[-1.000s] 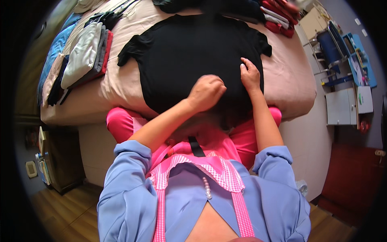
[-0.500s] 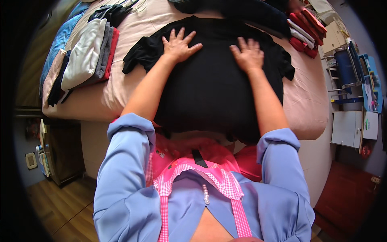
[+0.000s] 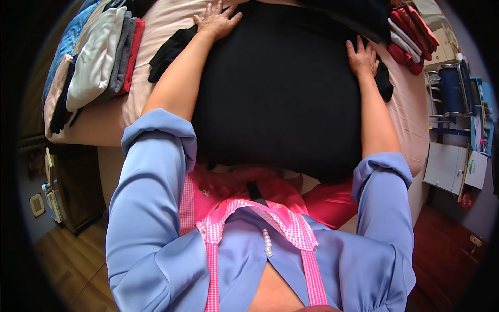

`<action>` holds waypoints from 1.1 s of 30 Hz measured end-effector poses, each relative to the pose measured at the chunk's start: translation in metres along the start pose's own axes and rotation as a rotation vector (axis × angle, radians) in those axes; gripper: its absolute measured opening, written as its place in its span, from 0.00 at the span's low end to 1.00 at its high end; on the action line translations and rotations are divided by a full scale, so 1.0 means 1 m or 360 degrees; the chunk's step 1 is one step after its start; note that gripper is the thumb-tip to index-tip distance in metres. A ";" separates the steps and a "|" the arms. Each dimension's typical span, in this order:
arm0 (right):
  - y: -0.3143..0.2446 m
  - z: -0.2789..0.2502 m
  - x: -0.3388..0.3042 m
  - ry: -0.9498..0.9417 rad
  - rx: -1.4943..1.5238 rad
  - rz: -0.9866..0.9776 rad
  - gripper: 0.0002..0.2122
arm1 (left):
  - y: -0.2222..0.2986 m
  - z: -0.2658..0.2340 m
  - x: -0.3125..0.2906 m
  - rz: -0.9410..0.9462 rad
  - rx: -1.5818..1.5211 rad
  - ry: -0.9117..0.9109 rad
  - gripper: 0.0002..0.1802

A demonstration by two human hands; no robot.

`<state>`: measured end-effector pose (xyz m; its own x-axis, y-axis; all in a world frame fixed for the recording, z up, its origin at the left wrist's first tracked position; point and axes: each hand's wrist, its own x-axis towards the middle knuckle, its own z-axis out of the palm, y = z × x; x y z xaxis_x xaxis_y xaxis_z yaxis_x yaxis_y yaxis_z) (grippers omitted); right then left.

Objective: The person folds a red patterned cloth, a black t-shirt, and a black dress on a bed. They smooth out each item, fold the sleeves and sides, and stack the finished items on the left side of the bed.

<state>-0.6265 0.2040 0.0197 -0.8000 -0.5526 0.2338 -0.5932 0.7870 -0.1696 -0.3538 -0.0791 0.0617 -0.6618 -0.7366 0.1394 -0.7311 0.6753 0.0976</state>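
Note:
A black T-shirt (image 3: 280, 93) lies spread over the bed before me, its lower edge hanging over the near side of the mattress. My left hand (image 3: 216, 22) rests flat near the shirt's far left part, fingers spread. At the right, my right hand (image 3: 363, 58) presses on the cloth by the right sleeve, its fingers also stretched out. Neither hand grips anything. Part of the left sleeve shows beyond my left forearm, and a bit of the right sleeve sticks out past my right wrist.
The bed (image 3: 403, 117) has a pale pink sheet. At its left is a stack of folded clothes (image 3: 96, 62) in white, grey and red. Folded red and white clothes (image 3: 410, 39) lie at the far right. Dark clothing (image 3: 353, 15) lies along the far side. A white cabinet (image 3: 444, 166) stands right.
Both hands have slid outward over the shirt, the left farther away from me and the right toward the right sleeve. The view has shifted nearer, and the shirt's body looks smoother and wider.

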 end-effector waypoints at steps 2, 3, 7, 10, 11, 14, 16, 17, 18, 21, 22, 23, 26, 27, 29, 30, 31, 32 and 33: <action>-0.006 0.001 0.008 -0.0027 0.0102 -0.0106 0.33 | -0.058 0.033 0.021 0.0105 -0.0527 -0.0106 0.34; -0.004 0.000 0.007 -0.0005 0.0167 -0.0217 0.32 | -0.081 0.040 0.022 0.0179 -0.0789 -0.0173 0.36; -0.032 -0.021 -0.059 0.0330 0.0079 -0.0516 0.29 | -0.082 0.034 -0.029 0.0489 -0.1048 0.0412 0.32; -0.096 -0.058 -0.156 0.0174 0.0032 -0.0953 0.21 | 0.008 -0.016 -0.162 0.0523 -0.0700 0.0559 0.28; -0.115 -0.057 -0.190 0.0146 0.0308 -0.1037 0.20 | 0.026 -0.025 -0.197 0.0591 -0.0644 0.0551 0.26; -0.134 -0.053 -0.254 -0.0107 0.0184 -0.1037 0.26 | 0.046 -0.011 -0.273 0.0557 -0.0235 0.0345 0.29; -0.120 -0.063 -0.259 -0.0171 0.0212 -0.0918 0.28 | 0.030 -0.014 -0.291 0.0432 -0.0060 0.0344 0.31; -0.101 -0.070 -0.255 -0.0169 0.0137 -0.0857 0.28 | 0.015 -0.012 -0.294 0.0322 -0.0050 0.0333 0.33; -0.080 -0.073 -0.249 -0.0105 0.0101 -0.0758 0.29 | 0.000 -0.010 -0.297 0.0255 -0.0034 0.0332 0.34; -0.004 -0.079 -0.220 -0.0039 -0.0204 -0.0342 0.31 | -0.042 -0.002 -0.293 0.0037 0.0010 0.0259 0.36; 0.018 -0.081 -0.212 -0.0111 -0.0314 -0.0108 0.32 | -0.056 0.003 -0.292 -0.0010 -0.0017 0.0265 0.36; 0.040 -0.083 -0.203 -0.0181 -0.0427 0.0116 0.32 | -0.063 0.002 -0.289 -0.0127 0.0031 0.0221 0.34; 0.086 -0.081 -0.190 -0.0188 -0.0280 0.0293 0.32 | -0.082 0.011 -0.285 -0.0252 0.0042 0.0249 0.32; 0.092 -0.079 -0.190 -0.0148 -0.0219 0.0252 0.31 | -0.085 0.013 -0.282 -0.0304 0.0034 0.0234 0.32; 0.101 -0.074 -0.192 -0.0080 -0.0145 0.0216 0.31 | -0.081 0.019 -0.284 -0.0366 -0.0076 0.0324 0.31; 0.105 -0.070 -0.197 -0.0044 -0.0106 0.0200 0.31 | -0.079 0.022 -0.294 -0.0373 -0.0161 0.0364 0.32; 0.105 -0.067 -0.204 0.0008 -0.0066 0.0170 0.31 | -0.077 0.028 -0.300 -0.0383 -0.0250 0.0413 0.32; 0.100 -0.065 -0.217 0.0057 -0.0019 0.0141 0.31 | -0.072 0.030 -0.310 -0.0385 -0.0257 0.0427 0.32; 0.096 -0.062 -0.233 0.0108 0.0027 0.0113 0.31 | -0.065 0.033 -0.323 -0.0384 -0.0265 0.0441 0.33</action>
<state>-0.4914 0.4254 0.0082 -0.8326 -0.4751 0.2847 -0.5370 0.8185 -0.2044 -0.0974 0.1138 -0.0222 -0.3880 -0.8522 0.3511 -0.8080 0.4978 0.3153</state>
